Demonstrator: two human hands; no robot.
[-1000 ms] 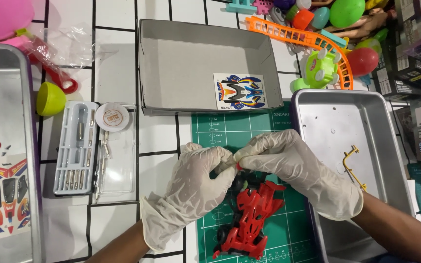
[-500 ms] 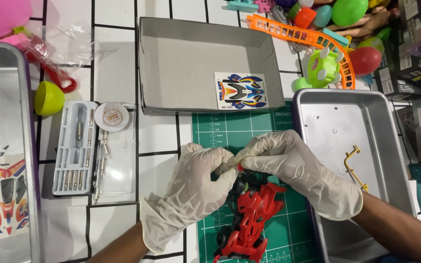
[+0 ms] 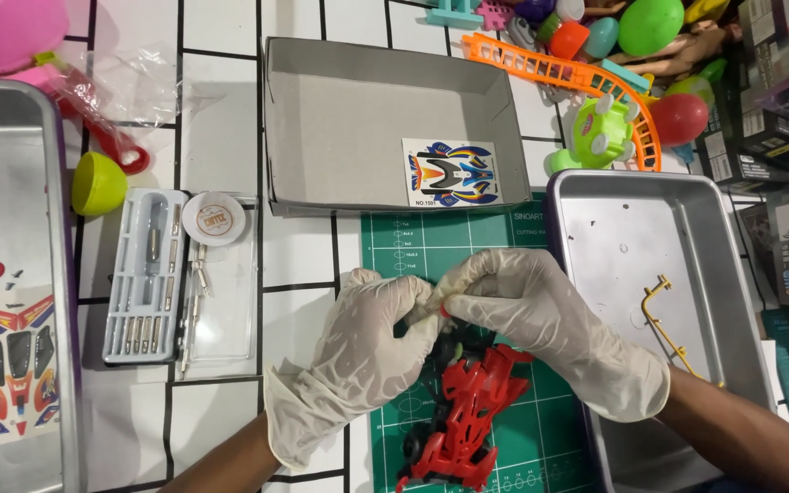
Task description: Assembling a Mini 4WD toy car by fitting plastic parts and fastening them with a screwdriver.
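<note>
I am pinching a small part, too hidden to identify, between left grip (image 3: 367, 351) and right grip (image 3: 541, 319); red toy car chassis (image 3: 463, 415) lying just below on green cutting mat (image 3: 422, 242).

White-gloved left hand (image 3: 358, 365) and right hand (image 3: 550, 329) work over a red toy car (image 3: 463, 415) on a green gridded cutting mat (image 3: 431, 246). A blue, yellow and red sticker sheet (image 3: 452, 172) lies in the grey box (image 3: 340, 119), beside a silver tray (image 3: 714, 274).

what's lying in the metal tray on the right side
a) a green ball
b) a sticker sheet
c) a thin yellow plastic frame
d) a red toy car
c: a thin yellow plastic frame lies alone in the right metal tray, while the red toy car sits on the green cutting mat.
</note>
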